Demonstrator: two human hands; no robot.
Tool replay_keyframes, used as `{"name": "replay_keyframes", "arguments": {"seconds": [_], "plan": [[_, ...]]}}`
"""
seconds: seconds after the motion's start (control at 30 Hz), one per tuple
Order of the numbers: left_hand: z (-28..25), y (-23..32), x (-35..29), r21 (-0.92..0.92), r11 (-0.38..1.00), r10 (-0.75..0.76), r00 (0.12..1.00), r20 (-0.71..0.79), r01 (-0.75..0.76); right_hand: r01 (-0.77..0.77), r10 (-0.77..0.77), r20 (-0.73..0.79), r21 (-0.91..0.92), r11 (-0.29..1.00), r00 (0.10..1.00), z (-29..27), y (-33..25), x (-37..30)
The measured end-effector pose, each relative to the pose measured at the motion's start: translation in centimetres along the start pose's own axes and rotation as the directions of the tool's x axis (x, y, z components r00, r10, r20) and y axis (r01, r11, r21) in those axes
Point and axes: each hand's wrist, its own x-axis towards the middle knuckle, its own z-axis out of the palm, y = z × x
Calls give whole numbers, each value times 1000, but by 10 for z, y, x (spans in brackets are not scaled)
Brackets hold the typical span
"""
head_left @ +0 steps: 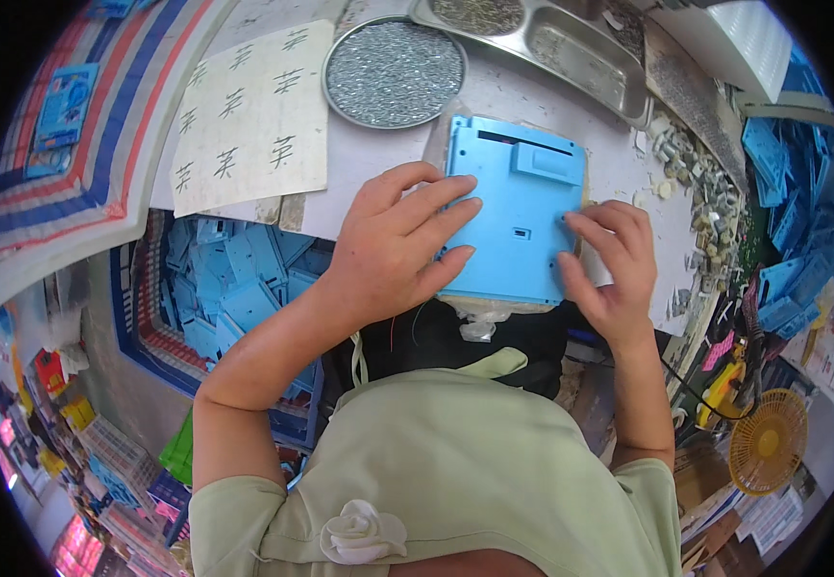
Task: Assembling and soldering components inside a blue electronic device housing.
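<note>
A light blue plastic casing (508,207) lies flat in front of me on a clear plastic-wrapped pad (503,307). It has a long dark slot near its far edge, a raised block below that and a small square hole lower down. My left hand (393,236) rests on the casing's left side, fingers spread with the tips on its surface. At the right edge, my right hand (619,260) touches the casing with its thumb and fingertips, which are bent and apart. Neither hand is wrapped round it.
A round metal tray (465,72) of small silvery pins and a steel compartment tray (633,104) stand at the back. Paper with handwritten characters (253,125) lies left. Small metal parts (705,192) are heaped right. A crate (133,322) of blue casings stands below left.
</note>
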Motion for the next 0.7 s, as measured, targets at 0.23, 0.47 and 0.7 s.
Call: {"name": "replay_keyframes", "arguments": {"seconds": [0.23, 0.47, 0.7], "plan": [[-3, 2, 3, 145, 989, -21, 996, 90, 8, -9, 13, 67, -50, 999, 998, 11, -2, -6], [0, 4, 2, 148, 989, -26, 997, 68, 15, -1, 15, 108, -125, 992, 994, 5, -3, -3], [-16, -8, 15, -119, 990, -73, 997, 32, 76, -1, 19, 146, -117, 993, 989, -7, -11, 12]]}}
